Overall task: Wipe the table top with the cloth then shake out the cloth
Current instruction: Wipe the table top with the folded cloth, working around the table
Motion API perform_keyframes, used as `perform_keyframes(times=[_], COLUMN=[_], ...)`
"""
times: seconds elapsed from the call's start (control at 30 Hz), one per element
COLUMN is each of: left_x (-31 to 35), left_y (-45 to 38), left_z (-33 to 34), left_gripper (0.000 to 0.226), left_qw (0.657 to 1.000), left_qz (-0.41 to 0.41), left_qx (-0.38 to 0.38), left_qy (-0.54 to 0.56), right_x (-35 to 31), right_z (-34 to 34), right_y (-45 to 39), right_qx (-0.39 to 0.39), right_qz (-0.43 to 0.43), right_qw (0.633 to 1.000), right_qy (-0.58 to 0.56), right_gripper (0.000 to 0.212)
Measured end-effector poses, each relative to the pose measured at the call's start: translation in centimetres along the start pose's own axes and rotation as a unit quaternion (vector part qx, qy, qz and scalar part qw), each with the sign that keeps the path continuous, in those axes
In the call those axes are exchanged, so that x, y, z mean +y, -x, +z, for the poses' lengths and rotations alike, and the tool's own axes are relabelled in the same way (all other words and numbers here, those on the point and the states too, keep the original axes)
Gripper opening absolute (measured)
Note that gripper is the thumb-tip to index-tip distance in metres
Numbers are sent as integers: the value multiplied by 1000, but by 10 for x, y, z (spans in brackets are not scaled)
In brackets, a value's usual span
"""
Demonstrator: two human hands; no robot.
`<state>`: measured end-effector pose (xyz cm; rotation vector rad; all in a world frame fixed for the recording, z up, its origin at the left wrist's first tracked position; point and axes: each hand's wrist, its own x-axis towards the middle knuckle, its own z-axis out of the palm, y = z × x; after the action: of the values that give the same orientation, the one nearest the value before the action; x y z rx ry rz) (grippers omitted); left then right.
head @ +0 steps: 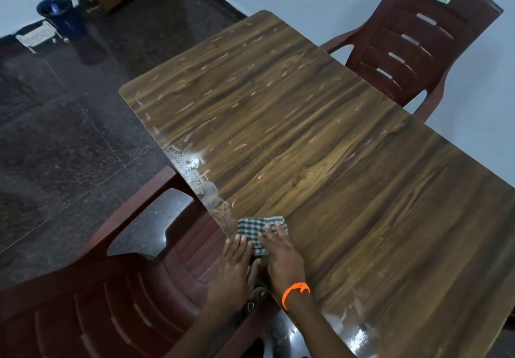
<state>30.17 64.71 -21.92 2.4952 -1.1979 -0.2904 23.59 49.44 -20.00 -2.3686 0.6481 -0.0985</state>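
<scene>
A small green-and-white checked cloth (255, 230) lies folded flat on the near left edge of the wood-grain table top (320, 140). My right hand (280, 257), with an orange band on the wrist, presses down on the cloth with straight fingers. My left hand (237, 263) lies beside it at the table's edge, its fingertips touching the cloth's left side. Small pale scraps are scattered over the table top, and a whitish smear runs along the left edge just beyond the cloth.
A dark red plastic chair (117, 296) stands close against the table's left side, under my left arm. A second red chair (418, 39) is at the far side by the wall. A blue bin (60, 14) and a white rack (34, 35) sit on the dark floor.
</scene>
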Motion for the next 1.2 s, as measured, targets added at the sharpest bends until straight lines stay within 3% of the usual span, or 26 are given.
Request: perform_keyframes(times=[0.13, 0.3, 0.53, 0.7, 0.87, 1.0, 1.2], left_x=[24, 65, 68, 39, 38, 66, 106], left_y=[17, -19, -121, -132, -78, -58, -129], left_z=[8, 16, 6, -10, -5, 10, 22], left_gripper=[52, 55, 59, 54, 55, 57, 61], left_qw=[1000, 997, 994, 996, 999, 998, 991], left_qz=[5, 69, 99, 72, 35, 66, 129], left_qx=[0, -18, -32, -8, 15, -11, -41], left_qy=[-20, 4, -44, -44, -20, -12, -2], right_x=[16, 49, 68, 60, 52, 70, 102], right_z=[-11, -35, -62, -54, -47, -53, -86], right_y=[35, 39, -47, -83, -50, -5, -23], right_qx=[7, 86, 100, 55, 13, 59, 156], right_qz=[-37, 90, 126, 52, -32, 21, 120], right_qw=[999, 991, 985, 992, 998, 995, 978], right_qy=[-9, -55, -62, -96, -59, -79, -75], right_gripper=[66, 65, 50, 47, 42, 51, 43])
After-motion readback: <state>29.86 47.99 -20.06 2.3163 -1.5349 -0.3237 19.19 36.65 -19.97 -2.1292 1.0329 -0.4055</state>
